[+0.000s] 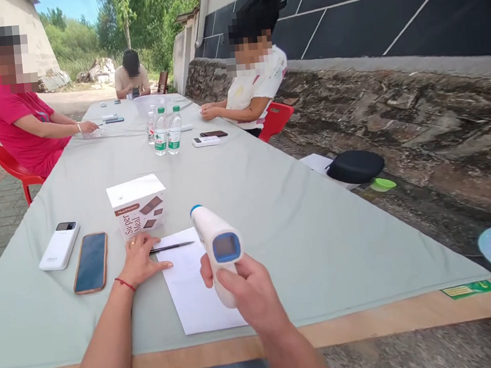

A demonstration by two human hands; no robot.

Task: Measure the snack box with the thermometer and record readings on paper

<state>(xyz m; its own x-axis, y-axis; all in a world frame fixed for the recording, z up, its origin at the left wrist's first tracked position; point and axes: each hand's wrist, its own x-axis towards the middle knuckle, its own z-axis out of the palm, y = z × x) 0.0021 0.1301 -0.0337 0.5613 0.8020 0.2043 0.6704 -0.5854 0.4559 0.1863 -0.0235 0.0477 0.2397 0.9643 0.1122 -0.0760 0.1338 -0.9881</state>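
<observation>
Two hands apart: my right hand [252, 286] wraps round the thermometer [215, 232] at twelve o'clock, best kept steady, screen toward me; my left hand [142, 258], fingers spread, sits by the box [138, 205] at eleven.

The left forearm [106, 339] stretches forward, the left hand [144, 258] palm down with its thumb spread rightward. The right hand [255, 289] is raised and curled in a grip, its forearm [296, 348] slanting in from the lower right.
</observation>
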